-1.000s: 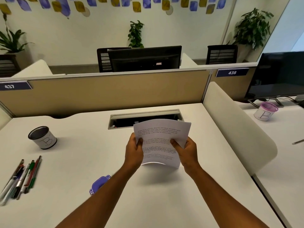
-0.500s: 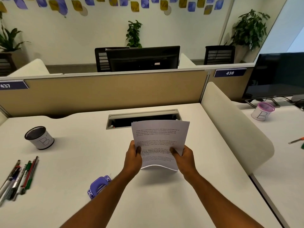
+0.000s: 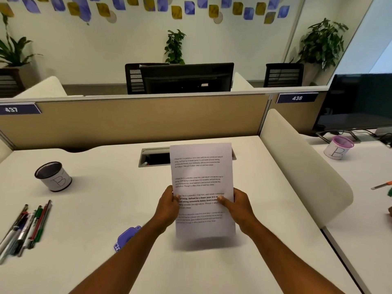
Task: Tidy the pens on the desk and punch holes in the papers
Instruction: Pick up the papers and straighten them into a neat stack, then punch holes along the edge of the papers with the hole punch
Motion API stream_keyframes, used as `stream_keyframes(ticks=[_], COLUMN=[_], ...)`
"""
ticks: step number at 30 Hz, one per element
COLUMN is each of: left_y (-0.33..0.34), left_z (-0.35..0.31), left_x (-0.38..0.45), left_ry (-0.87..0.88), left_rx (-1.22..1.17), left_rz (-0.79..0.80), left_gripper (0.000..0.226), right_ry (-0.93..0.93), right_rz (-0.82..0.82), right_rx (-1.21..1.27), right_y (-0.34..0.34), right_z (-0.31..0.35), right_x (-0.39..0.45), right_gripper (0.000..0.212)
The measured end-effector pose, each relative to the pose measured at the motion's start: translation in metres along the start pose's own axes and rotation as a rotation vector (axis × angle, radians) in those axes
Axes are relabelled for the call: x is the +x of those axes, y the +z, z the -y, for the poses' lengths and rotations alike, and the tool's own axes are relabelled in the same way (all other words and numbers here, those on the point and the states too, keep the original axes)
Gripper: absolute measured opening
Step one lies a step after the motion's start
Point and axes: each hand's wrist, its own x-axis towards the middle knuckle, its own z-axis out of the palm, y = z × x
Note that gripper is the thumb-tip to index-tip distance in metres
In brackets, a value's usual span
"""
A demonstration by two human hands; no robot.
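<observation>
Both hands hold the papers (image 3: 201, 187) upright over the middle of the white desk (image 3: 95, 209). Left hand (image 3: 168, 205) grips the left edge, thumb on the printed face, other fingers behind the sheet, hidden. Right hand (image 3: 238, 205) grips the right edge, thumb pinching onto the front, rest of fingers behind, cannot tell their spread. Bottom edge of the papers is blurred and sits just above the desk; contact cannot be told.

Versus a second ago: the papers were held tilted and skewed, with the top corner leaning to the right; now they stand squared, long side vertical, facing the camera, and the top edge covers part of the cable slot (image 3: 154, 158) at the far side of the desk. Hands sit a bit further apart, still at the side edges.

Purple hole punch (image 3: 127, 235) lies on the desk, near left of the papers, partly hidden by the left forearm. Pens (image 3: 27, 225) lie in a loose bunch at the near-left edge, unsorted. Black mesh cup (image 3: 53, 177) marked B stands far left, with no pens showing above its rim. Pink cup (image 3: 338, 147) stands on the neighbouring desk far right, beyond the white divider (image 3: 297, 166).
</observation>
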Motion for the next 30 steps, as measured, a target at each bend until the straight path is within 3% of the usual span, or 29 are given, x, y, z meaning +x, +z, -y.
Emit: stream_keyframes(ticks=[7,20,26,30], left_y=[-0.014,-0.053,-0.082,-0.113], left_z=[0.005,0.037,0.06,0.078], left_x=[-0.01,-0.027,-0.03,-0.038], left_ry=[-0.148,-0.203,-0.187,-0.071], left_rx=[-0.226,-0.215,-0.114,0.147], left_rz=[0.021,-0.056,-0.016,-0.139], left_gripper=[0.023,0.023,0.019,0.008], right_ry=[0.12,0.166,0.211,0.286], right_rz=[0.062,0.073,0.057,-0.01], right_rx=[0.119,0.04,0.028,-0.004], right_y=[0.015,0.051,0.07,0.073], right_z=[0.0,0.005,-0.005,-0.018], right_x=[-0.004,-0.015,-0.023,-0.031], right_gripper=[0.027,0.012,0.012,0.009])
